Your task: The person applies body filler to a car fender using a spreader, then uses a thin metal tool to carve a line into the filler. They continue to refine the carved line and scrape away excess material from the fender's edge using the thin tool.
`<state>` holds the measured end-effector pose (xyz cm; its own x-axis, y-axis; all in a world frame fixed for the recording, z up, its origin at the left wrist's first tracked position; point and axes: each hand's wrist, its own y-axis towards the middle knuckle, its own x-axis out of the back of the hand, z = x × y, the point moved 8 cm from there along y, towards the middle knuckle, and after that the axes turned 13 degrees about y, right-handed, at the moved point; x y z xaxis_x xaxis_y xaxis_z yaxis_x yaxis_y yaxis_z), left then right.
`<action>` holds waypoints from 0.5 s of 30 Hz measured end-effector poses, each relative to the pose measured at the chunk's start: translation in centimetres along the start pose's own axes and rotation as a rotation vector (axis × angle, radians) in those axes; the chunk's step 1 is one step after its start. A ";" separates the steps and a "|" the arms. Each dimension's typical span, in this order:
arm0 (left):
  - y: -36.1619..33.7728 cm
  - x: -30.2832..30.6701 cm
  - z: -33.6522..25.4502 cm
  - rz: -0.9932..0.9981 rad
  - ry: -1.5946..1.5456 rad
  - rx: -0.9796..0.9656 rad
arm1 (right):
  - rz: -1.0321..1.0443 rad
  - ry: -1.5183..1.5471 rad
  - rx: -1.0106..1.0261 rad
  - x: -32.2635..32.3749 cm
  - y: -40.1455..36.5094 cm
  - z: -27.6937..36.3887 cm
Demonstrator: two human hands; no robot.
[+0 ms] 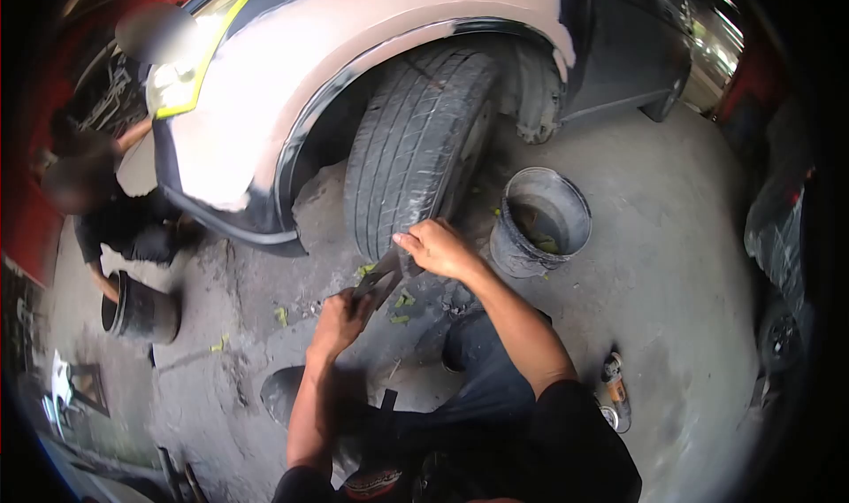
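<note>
My left hand [336, 324] is closed on the lower end of a dark, thin strip [382, 282], which looks folded or doubled. At its upper end my right hand [433, 248] pinches the same strip, just in front of the tyre [411, 140]. What the strip is made of is not clear. Beyond both hands stands the car, its fender [292, 61] covered in pale pinkish filler and its headlight [190, 69] edged with yellow tape.
A bucket [502, 251] with murky liquid stands right of the tyre. An orange and black power tool [615, 388] lies on the concrete floor [672, 264]. At left a co-worker [124, 211] crouches, one hand in a dark bucket [150, 313]. Yellow-green scraps [281, 315] litter the floor.
</note>
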<state>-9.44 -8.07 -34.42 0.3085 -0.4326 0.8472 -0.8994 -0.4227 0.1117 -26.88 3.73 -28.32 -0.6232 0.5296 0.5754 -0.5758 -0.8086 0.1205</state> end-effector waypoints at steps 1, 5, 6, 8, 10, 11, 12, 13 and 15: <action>0.0 0.7 0.4 -0.032 0.013 0.018 | -0.035 0.047 -0.088 -0.6 0.1 -2.1; 0.1 1.1 3.4 0.021 -0.254 0.240 | 0.036 0.223 -0.200 -2.9 -0.4 -5.0; -0.3 2.2 2.8 0.017 -0.417 0.283 | 0.047 0.264 -0.204 -3.2 -0.6 -4.8; -0.4 2.8 1.9 -0.117 -0.818 0.304 | 0.069 0.504 -0.199 -3.1 -1.2 -3.3; -0.5 3.7 1.1 -0.143 -1.033 0.325 | 0.094 0.906 -0.196 -3.1 -2.1 -1.5; -0.3 4.3 -0.2 -0.150 -1.155 0.315 | 0.129 0.979 -0.161 -3.0 -2.3 -0.8; -0.2 4.3 -0.6 -0.107 -1.168 0.303 | 0.159 1.052 -0.129 -2.7 -2.5 -0.4; -0.1 4.3 -0.8 -0.063 -1.183 0.288 | 0.186 1.124 -0.097 -2.6 -2.6 0.0; 0.4 4.3 -0.8 0.025 -1.182 0.263 | 0.199 1.216 -0.088 -2.5 -2.6 0.0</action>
<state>-8.67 -9.47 -30.30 0.5078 -0.8455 -0.1651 -0.8612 -0.4933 -0.1229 -23.79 4.52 -30.12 -0.7637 0.3310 -0.5543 -0.4188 -0.9074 0.0352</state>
